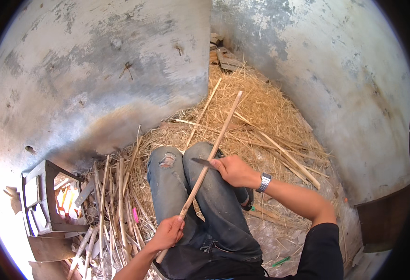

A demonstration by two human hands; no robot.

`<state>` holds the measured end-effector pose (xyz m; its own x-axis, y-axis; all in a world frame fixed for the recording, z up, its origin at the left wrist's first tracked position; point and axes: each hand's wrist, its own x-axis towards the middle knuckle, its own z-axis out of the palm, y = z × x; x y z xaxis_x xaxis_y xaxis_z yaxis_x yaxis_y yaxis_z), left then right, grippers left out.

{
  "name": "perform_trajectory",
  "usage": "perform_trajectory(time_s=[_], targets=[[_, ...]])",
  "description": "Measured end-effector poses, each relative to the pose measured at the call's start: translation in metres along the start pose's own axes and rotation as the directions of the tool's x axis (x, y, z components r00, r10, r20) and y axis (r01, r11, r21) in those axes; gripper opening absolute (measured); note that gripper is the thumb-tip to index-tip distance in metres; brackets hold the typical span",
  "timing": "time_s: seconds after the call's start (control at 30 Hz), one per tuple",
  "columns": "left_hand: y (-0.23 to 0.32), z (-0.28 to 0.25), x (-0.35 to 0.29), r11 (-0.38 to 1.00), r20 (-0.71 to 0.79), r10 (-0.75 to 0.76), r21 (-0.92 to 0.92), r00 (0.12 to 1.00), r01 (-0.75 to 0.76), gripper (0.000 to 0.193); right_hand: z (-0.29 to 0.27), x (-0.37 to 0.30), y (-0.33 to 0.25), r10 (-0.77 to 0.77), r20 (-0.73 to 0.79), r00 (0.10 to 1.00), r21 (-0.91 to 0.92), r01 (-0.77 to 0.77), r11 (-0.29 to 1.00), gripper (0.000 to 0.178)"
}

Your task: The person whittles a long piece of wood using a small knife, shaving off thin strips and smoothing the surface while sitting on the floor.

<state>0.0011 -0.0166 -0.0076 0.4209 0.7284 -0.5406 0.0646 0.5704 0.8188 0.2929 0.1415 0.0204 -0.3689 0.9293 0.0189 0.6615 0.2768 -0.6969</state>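
A long pale wooden stick (224,127) slants across my lap, its far end raised beyond my knees. Near its lower end my left hand (168,232) is closed around it. My right hand (234,171) grips a knife, and its handle is hidden inside my fingers. The dark knife blade (202,162) points left and lies across the stick at about the height of my right knee. Beneath the stick are my legs in worn jeans (219,212), with a tear over the left knee. A metal watch (264,182) sits on my right wrist.
Straw shavings (256,102) cover the floor ahead, with loose sticks (286,154) on them. More sticks (121,200) lie to my left beside a dark open frame (51,200). Weathered walls (121,56) meet ahead. A green object (281,262) lies at lower right.
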Motion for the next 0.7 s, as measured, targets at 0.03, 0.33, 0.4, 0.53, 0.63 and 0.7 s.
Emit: perform_trajectory(time_s=[0.03, 0.33, 0.4, 0.53, 0.63, 0.7], targets=[[0.002, 0.000, -0.001, 1.000, -0.003, -0.001, 0.000, 1.000, 0.001, 0.043, -0.009, 0.006, 0.006, 0.069, 0.016, 0.997, -0.083, -0.068, 0.994, 0.052], [0.012, 0.010, 0.009, 1.000, 0.035, 0.011, -0.002, 0.999, -0.010, 0.044, -0.042, 0.063, 0.078, 0.118, -0.371, 0.921, -0.120, -0.174, 0.977, 0.060], [0.013, 0.010, 0.009, 0.999, 0.038, -0.009, -0.031, 0.999, 0.010, 0.044, -0.028, 0.056, 0.073, 0.129, -0.351, 0.927, -0.094, -0.172, 0.981, 0.061], [0.016, 0.010, 0.009, 0.998, 0.057, -0.034, -0.055, 0.998, 0.037, 0.045, -0.023, 0.045, 0.073, 0.173, -0.304, 0.937, -0.058, -0.199, 0.978, 0.062], [0.012, 0.010, 0.010, 0.997, 0.073, -0.001, -0.071, 0.997, 0.006, 0.045, -0.030, 0.041, 0.067, 0.271, -0.195, 0.943, -0.003, -0.276, 0.961, 0.062], [0.012, 0.011, 0.011, 0.995, 0.058, -0.012, -0.098, 0.998, 0.018, 0.044, -0.030, 0.035, 0.051, 0.254, -0.092, 0.963, 0.029, -0.252, 0.967, 0.062]])
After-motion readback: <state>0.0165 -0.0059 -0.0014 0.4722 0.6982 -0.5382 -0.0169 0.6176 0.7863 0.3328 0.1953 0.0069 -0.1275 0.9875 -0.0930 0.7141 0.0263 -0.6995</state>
